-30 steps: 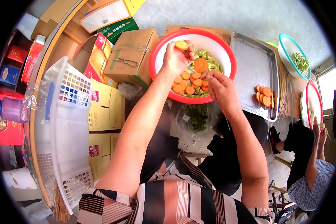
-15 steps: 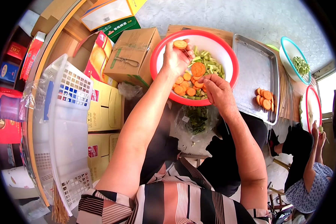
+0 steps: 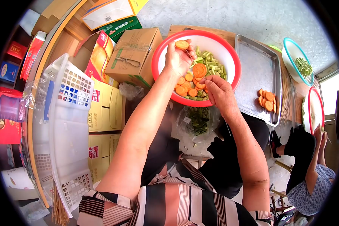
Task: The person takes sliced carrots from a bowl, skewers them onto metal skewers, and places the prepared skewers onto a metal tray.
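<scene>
My left hand (image 3: 179,58), fingers curled, holds a carrot slice (image 3: 182,45) over the left side of the red-rimmed white basin (image 3: 234,56). My right hand (image 3: 219,91) is closed in a pinch at the basin's right front; a thin skewer (image 3: 227,126) shows below it. Just beyond the right fingertips is a large carrot slice (image 3: 199,70); whether it is on the skewer is hard to tell. In the basin are more carrot slices (image 3: 183,89) and cut green stalks (image 3: 214,67).
Right of the basin, a metal tray (image 3: 257,71) holds skewered carrot slices (image 3: 267,98). Long skewers (image 3: 288,90) lie beyond it. A co-worker (image 3: 313,184) sits far right by another basin (image 3: 313,109). Boxes (image 3: 133,56) and a white plastic basket (image 3: 69,128) stand left. A bag of greens (image 3: 198,119) is below.
Over the last second, both hands and the large carrot slice have shifted slightly left relative to the basin. Since half a second ago, my hands look almost still.
</scene>
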### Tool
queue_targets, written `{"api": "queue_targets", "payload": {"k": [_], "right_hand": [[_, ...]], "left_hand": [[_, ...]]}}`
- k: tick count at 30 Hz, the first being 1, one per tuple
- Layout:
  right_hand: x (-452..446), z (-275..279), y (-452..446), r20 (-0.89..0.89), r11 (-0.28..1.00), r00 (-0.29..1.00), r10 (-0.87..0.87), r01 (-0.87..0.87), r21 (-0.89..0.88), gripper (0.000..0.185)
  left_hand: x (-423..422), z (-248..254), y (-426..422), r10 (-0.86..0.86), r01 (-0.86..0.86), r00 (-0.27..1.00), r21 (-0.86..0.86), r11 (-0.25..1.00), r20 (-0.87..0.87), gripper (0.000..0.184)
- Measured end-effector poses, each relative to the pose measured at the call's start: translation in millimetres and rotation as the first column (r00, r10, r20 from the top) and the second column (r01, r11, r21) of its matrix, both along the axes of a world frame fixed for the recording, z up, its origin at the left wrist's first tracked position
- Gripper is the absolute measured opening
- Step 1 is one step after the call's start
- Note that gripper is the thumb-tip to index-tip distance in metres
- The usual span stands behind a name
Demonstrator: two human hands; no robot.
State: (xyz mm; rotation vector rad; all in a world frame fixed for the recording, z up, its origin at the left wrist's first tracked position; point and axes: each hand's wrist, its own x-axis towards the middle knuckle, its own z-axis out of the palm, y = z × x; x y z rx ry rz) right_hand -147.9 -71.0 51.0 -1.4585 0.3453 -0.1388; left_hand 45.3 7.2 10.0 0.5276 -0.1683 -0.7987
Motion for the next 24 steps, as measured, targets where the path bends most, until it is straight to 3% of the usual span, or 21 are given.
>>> {"api": "queue_targets", "payload": {"k": [14,24], "right_hand": [[3.1,-7.4,8.2,0.037,0.999,0.999,-0.03,0.03,-0.023,0.015],[5.3,-10.4,10.8,0.039,0.999,0.999,-0.031,0.032,-0.027,0.015]], "left_hand": [[-4.7,0.7,-0.9,-0.027,0.023,0.997,-0.049,0.999,-0.071,0.039],[-7.7,9.6,-0.9,0.047,-0.047,0.999,-0.017,0.999,0.009,0.041]]}}
